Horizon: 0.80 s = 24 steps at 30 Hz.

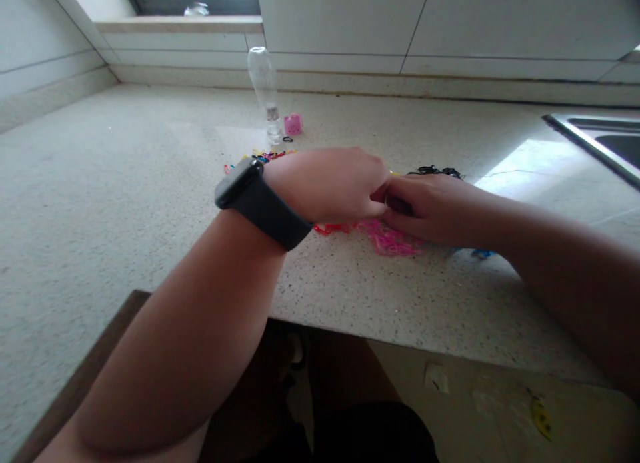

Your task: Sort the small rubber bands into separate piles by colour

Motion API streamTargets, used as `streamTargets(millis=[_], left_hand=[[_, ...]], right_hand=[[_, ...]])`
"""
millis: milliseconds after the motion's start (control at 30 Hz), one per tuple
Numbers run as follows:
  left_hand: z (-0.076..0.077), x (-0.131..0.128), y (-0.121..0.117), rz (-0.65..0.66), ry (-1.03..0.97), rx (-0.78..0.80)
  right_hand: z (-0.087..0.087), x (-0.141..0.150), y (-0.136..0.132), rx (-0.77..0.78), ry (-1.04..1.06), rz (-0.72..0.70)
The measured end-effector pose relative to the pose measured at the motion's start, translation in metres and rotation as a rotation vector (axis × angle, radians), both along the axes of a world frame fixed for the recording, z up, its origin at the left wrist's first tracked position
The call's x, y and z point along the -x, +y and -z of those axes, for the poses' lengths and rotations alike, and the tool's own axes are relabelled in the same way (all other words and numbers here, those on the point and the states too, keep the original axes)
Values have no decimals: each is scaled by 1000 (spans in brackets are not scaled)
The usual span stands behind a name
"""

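Note:
My left hand (333,183), with a dark watch (255,200) on the wrist, is curled closed over the counter, its fingers meeting those of my right hand (430,206). Both hands pinch at something small between them that I cannot make out. Under and between them lie small elastic bands: a pink heap (393,240), a red bunch (330,228), black ones (435,172) behind the right hand, blue ones (480,254) under the right wrist, and mixed colours (265,156) behind the left wrist.
A clear plastic bottle (265,93) stands upside down at the back, with a small pink cap or box (293,124) beside it. A steel sink (600,143) sits at the right. The speckled counter (125,183) ends at a near edge above a dark floor.

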<state>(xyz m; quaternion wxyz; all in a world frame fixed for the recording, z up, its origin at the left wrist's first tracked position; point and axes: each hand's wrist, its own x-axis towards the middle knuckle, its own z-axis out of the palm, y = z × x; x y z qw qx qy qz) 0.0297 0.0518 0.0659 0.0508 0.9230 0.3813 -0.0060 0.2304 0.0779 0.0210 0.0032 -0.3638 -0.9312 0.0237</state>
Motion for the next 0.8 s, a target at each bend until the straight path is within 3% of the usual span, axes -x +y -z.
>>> streamTargets(millis=[800], left_hand=[[-1,0,-1,22,-40,33]], right_hand=[[-1,0,0,-22,2,-20]])
